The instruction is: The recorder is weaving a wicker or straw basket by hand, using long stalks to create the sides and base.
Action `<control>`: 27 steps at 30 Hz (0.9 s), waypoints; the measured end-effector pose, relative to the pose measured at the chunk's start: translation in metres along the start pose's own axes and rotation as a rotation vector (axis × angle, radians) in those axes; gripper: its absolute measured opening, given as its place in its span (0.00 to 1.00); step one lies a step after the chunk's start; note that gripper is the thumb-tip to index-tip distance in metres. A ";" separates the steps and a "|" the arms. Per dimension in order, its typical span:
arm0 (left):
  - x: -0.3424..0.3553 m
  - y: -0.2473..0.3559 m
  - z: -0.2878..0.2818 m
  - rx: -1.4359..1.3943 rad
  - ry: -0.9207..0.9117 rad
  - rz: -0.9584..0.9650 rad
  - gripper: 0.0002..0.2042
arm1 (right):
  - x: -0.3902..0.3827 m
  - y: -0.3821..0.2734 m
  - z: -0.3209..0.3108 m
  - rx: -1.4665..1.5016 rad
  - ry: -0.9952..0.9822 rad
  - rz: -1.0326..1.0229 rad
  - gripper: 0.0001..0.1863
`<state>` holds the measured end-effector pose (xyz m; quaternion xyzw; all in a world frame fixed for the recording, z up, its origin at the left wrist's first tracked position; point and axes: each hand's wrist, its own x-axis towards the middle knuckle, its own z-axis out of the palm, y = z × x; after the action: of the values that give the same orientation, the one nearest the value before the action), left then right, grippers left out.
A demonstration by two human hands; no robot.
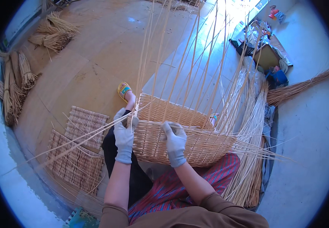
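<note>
A half-woven wicker basket [179, 146] rests across my lap, its long upright stakes [172, 76] rising from the rim. My left hand [123, 138], in a pale glove, is closed around the basket's near left corner. Loose weaving strands [84, 138] fan out to the left from that corner. At the near rim, right of the left hand, my gloved right hand [175, 142] has its fingers curled in a pinch. Whatever lies between those fingertips is too small to make out. More strand ends [255, 148] stick out from the basket's right end.
Two woven wicker panels [75, 163] lie on the floor at left. Bundles of wicker rods [16, 85] lean by the left wall. A long heap of pale rods [248, 152] lies close on my right. Bags and clutter [267, 57] sit at the back right.
</note>
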<state>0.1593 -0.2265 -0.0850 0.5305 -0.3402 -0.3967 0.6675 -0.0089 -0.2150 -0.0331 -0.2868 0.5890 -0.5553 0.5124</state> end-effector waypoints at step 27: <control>-0.062 0.041 0.078 1.179 -0.493 0.384 0.32 | 0.077 -0.081 -0.017 -0.522 -0.090 -0.841 0.33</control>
<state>0.0695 -0.2008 -0.0309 0.6303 -0.7313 -0.1279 0.2273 -0.0674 -0.2968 0.0191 -0.6421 0.5189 -0.5348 0.1801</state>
